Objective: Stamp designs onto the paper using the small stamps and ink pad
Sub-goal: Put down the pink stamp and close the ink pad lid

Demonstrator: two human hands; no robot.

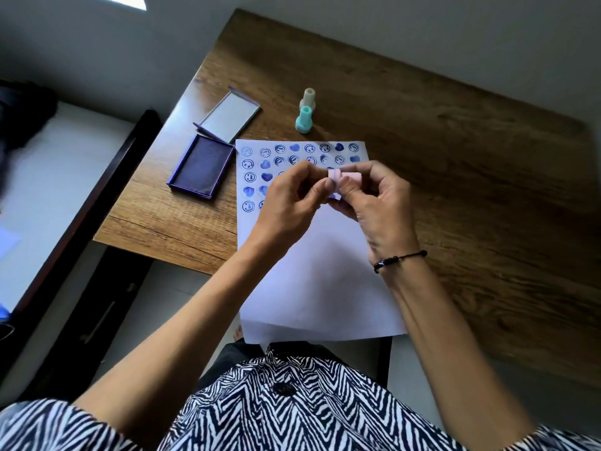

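Note:
A white paper (320, 275) lies on the wooden table (471, 177), its upper part covered with rows of blue round and heart prints. Above it, both hands hold a small pink stamp (341, 176): my left hand (292, 196) pinches its left end, my right hand (377, 196) grips its right part. An open ink pad (203, 166) with dark blue ink sits left of the paper, its lid (231, 113) folded back. A teal stamp (304, 119) and a pale green stamp (309, 98) stand beyond the paper's top edge.
The table's left edge runs close to the ink pad. A dark-framed bed with a white mattress (58, 177) stands to the left. My zebra-patterned shirt (276, 408) fills the bottom. A black bracelet (398, 260) circles my right wrist.

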